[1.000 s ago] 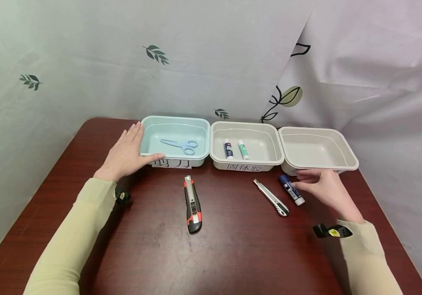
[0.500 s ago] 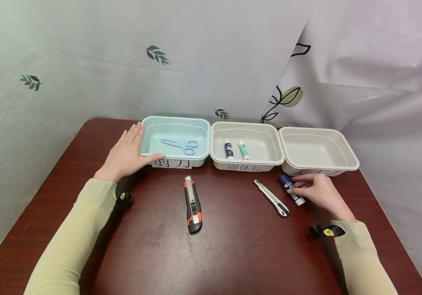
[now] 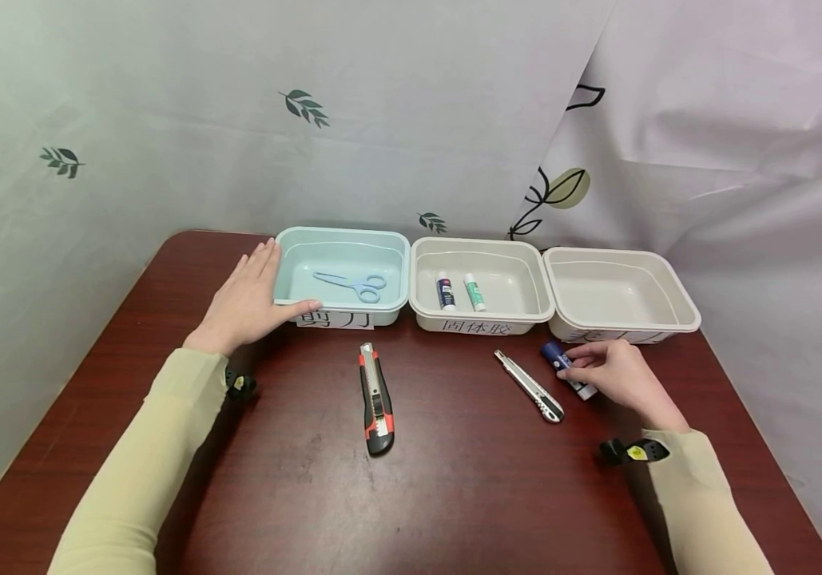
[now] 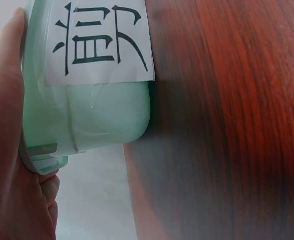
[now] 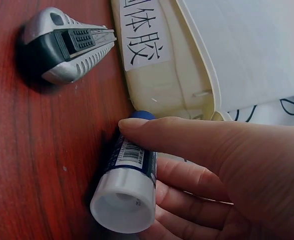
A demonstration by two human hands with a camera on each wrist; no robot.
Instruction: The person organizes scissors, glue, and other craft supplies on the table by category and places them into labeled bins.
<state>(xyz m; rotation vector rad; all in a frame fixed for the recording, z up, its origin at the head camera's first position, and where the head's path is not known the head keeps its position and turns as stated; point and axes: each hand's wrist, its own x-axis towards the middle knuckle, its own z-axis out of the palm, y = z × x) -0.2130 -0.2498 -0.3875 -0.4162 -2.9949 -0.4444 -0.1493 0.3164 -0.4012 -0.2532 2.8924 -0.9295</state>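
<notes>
My right hand (image 3: pixel 615 374) pinches a blue glue stick with a white end (image 5: pixel 129 160) at the right of the table, thumb on top and fingers along its far side. To its left lies a silver box cutter (image 3: pixel 530 386), seen close up in the right wrist view too. At the left, my left hand (image 3: pixel 241 299) rests on the corner of a light blue bin (image 3: pixel 342 233), fingers straight along its side and thumb on the front rim. That bin holds blue scissors (image 3: pixel 356 283). A red and black box cutter (image 3: pixel 376 403) lies on the table in front of it.
A beige bin (image 3: pixel 482 242) in the middle contains a dark blue glue stick (image 3: pixel 445 292) and a green one (image 3: pixel 474 292). Another beige bin (image 3: pixel 619 254) stands at the right end. All bins have paper labels in front; patterned cloth (image 3: pixel 411 120) hangs behind the table.
My right hand has come down and left onto the blue glue stick and now pinches it; the stick has shifted slightly. The left hand has stayed on the light blue bin.
</notes>
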